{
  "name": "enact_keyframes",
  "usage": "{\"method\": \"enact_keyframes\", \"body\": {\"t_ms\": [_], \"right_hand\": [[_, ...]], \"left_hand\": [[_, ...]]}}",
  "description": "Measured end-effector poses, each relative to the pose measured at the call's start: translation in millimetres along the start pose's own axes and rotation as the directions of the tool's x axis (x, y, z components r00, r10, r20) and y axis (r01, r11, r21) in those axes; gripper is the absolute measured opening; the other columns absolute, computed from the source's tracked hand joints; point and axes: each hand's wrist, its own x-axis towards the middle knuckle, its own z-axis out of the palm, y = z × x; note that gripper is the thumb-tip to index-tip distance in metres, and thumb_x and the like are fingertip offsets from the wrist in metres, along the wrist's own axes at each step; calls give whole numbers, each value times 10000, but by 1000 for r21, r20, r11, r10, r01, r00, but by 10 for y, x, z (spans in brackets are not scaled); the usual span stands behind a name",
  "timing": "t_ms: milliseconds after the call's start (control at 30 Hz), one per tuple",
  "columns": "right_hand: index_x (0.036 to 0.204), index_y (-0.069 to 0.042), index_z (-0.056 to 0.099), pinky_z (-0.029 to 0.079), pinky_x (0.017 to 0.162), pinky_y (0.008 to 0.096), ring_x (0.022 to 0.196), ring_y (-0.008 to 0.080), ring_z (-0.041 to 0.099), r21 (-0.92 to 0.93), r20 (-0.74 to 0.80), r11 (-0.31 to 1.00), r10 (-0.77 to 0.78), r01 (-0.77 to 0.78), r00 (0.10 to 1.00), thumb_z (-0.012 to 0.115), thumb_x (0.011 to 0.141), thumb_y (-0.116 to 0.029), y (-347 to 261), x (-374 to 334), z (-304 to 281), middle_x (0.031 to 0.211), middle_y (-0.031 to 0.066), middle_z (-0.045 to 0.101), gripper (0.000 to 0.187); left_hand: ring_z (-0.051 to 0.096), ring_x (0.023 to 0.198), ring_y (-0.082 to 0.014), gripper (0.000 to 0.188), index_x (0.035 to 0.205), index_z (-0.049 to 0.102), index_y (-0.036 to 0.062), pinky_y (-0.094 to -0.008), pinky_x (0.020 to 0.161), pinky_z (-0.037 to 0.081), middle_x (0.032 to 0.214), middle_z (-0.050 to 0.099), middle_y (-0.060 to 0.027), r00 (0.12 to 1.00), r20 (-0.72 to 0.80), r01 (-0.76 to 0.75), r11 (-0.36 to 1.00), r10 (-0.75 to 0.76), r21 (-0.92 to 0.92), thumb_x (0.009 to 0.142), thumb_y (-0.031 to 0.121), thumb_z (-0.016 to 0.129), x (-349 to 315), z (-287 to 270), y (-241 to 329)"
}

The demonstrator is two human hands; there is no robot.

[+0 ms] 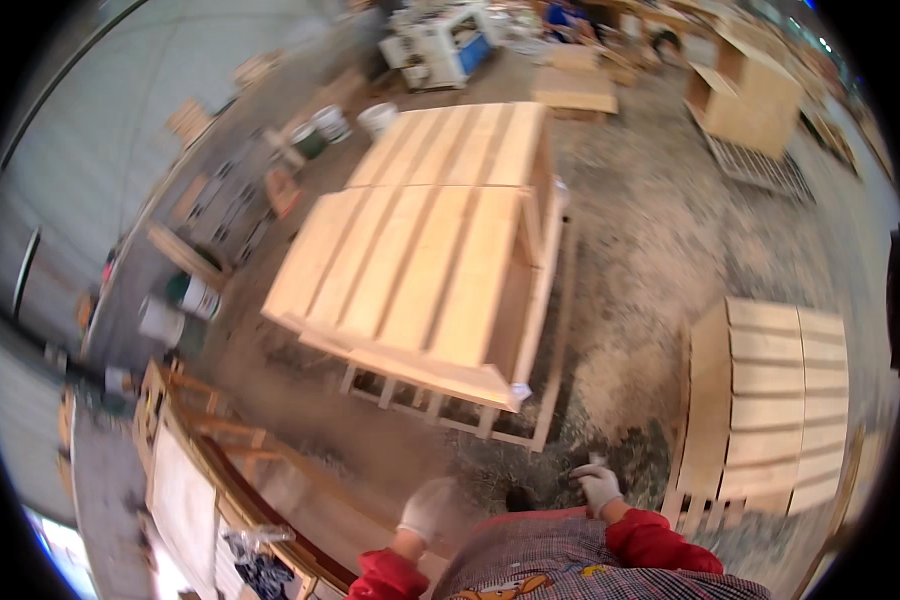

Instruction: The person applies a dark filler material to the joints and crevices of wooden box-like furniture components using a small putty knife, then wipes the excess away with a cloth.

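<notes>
Looks to me like you're between handling steps: neither hand is on the wooden pieces, and you're standing just short of the front wooden case (400, 270). That one sits straight ahead on a low slatted pallet (555, 385), striped top facing up, with the rear wooden case (460, 140) right behind it.

Your left hand (430, 508) is gloved in white and badly blurred, low by the long wooden bench (295, 500). Can't tell if its fingers are spread or curled, or if it's on the edge. Your right hand (598, 486), also gloved, hangs in front of your apron (550, 550) with the fingers partly bent; something small might be in there, but I can't make it out.

Any grip on that front case would call for a step in and both hands brought up to its near edge, I reckon. Watch your toes though, the pallet pokes out past the case on your side.

As for the rest, the bench crowds your left, with a dark plastic bag (260, 572) on it, and a slatted wooden stack (765, 400) hems in your right. Buckets (330, 122) line the far left, and there's a white machine (445, 50) further back.
</notes>
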Motion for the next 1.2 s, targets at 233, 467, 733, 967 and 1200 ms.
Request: {"method": "enact_keyframes", "body": {"t_ms": [233, 467, 733, 967, 1200], "right_hand": [[992, -57, 636, 426, 471, 237, 523, 88, 505, -611, 541, 748, 154, 260, 827, 499, 831, -72, -1219, 159, 2309, 730, 14, 585, 212], [1044, -52, 558, 419, 439, 259, 494, 118, 483, -597, 523, 801, 427, -40, 738, 470, 871, -49, -1198, 409, 3518, 741, 55, 557, 194], [1028, -44, 572, 462, 462, 311, 521, 167, 529, -461, 512, 795, 601, -394, 614, 498, 846, -17, -1228, 704, 4384, 729, 89, 578, 199], [1044, -84, 545, 436, 568, 326, 631, 190, 515, -435, 510, 715, 697, -548, 504, 507, 886, -40, -1177, 980, 5237, 804, 109, 576, 168], [1083, -64, 540, 460, 514, 273, 596, 146, 550, -521, 577, 777, 625, -352, 525, 549, 875, -56, -1464, 1425, 6823, 763, 65, 570, 209]], "left_hand": [[610, 791, -214, 251, 1080, 537, 47, -327, 723, 513, 919, 606, -89, 638, -591, -205, 630, -494, -749, 885, 204, 563, -1416, -1285, -291], [617, 832, -238, 285, 1106, 532, 39, -344, 738, 522, 944, 599, -110, 367, -706, -458, 543, -606, -704, 894, 228, 549, -2341, -1565, -282], [590, 862, -258, 287, 1088, 531, 7, -383, 788, 503, 960, 584, -131, 392, -856, -314, 825, -338, -469, 866, 180, 585, -1320, -2311, -741], [594, 971, -264, 311, 1175, 480, -33, -385, 869, 487, 1066, 584, -162, 605, -653, -274, 651, -455, -708, 925, 151, 492, -42, -3672, -283], [592, 975, -276, 325, 1173, 485, -38, -388, 878, 482, 1069, 584, -165, 564, -790, -282, 842, -243, -460, 920, 165, 504, 211, -4769, -634]]}}
